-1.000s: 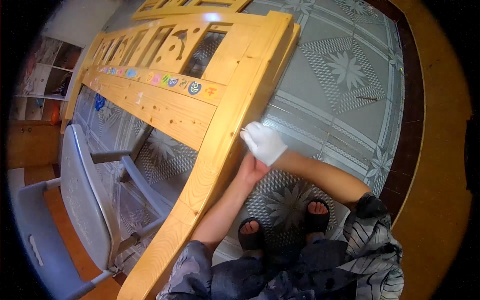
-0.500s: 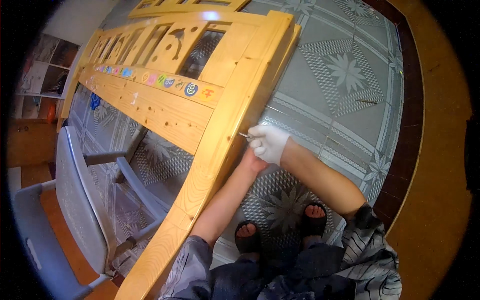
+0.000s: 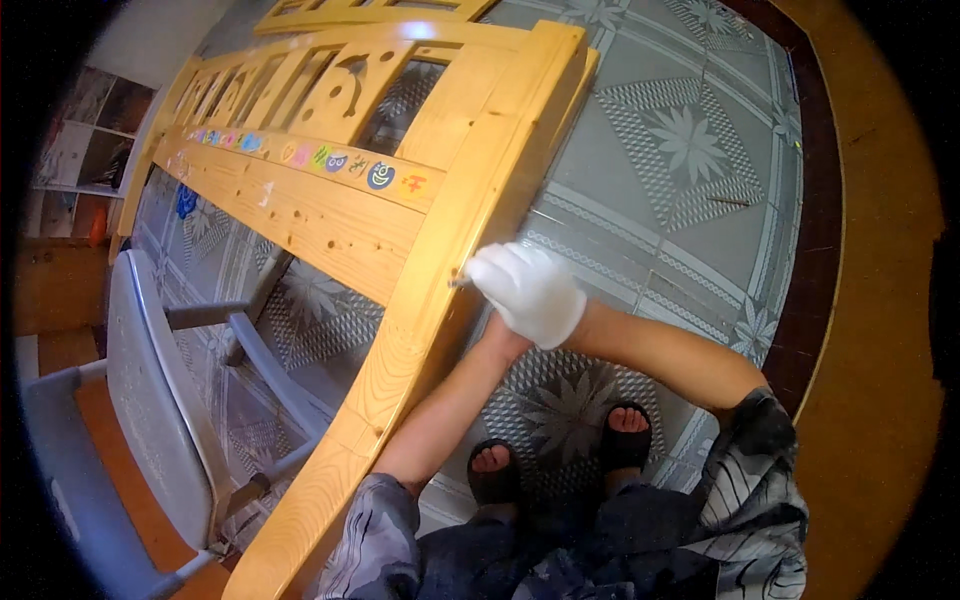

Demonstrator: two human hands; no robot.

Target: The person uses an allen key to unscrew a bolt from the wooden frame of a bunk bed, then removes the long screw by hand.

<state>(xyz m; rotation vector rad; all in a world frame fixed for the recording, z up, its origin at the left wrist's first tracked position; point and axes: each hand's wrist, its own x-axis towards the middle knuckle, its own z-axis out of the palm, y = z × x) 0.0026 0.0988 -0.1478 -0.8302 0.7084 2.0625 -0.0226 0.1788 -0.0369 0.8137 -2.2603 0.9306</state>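
Note:
In a white glove, my right hand point(image 3: 525, 290) is closed with its fingertips at the edge of the wooden post. A small metal piece point(image 3: 458, 281) shows at those fingertips, against the post; its kind is too small to tell. My left hand point(image 3: 510, 338) lies low beside the post, mostly hidden beneath the glove, its fingers out of sight. The thick, varnished wooden post point(image 3: 440, 265) belongs to a headboard-like wooden panel point(image 3: 340, 240) with slats, cut-out shapes and a row of coloured stickers.
A grey plastic chair point(image 3: 165, 390) stands left of the panel. Another wooden frame point(image 3: 370, 14) lies at the far side. The patterned tile floor point(image 3: 690, 150) ends at a dark border on the right, and a thin stick point(image 3: 728, 201) lies on it. Shelves point(image 3: 85, 150) are far left.
My gloved right hand has turned over and shifted slightly left, closer to the post. The small metal piece now touches or overlaps the post's edge. My left hand is more covered.

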